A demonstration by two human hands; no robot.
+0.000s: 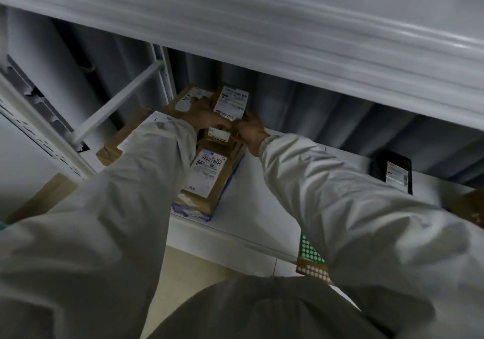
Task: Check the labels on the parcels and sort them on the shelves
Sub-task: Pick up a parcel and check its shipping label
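Parcel (219, 135) between both hands, left grip (203, 115) and right grip (250, 132) pinching its ends.

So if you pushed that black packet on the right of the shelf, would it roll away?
Probably not. The black packet looks flat, with no round side, so it would likely slide along the white shelf rather than roll. It looks like a thin bag, so it may bend when lifted, though the picture is too dark to be sure. It seems light for its size.
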